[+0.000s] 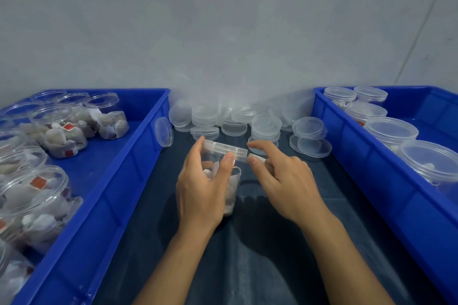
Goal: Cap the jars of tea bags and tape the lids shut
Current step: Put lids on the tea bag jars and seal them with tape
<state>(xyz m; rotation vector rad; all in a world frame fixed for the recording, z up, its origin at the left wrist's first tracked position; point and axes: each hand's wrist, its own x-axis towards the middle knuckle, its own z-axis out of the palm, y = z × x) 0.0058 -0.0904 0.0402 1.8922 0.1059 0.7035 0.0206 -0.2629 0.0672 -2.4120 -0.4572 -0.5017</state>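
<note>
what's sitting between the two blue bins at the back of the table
In the head view, a pile of loose clear lids lies between the left blue bin and right blue bin.

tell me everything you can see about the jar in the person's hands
The jar is clear plastic, round, holding pale tea bags. A clear lid sits on its mouth. It is tilted, top leaning away, over the dark mat between the blue bins. The left hand wraps its side, thumb near the lid rim. The right hand pinches a small whitish strip, likely tape, at the lid's right edge.
</note>
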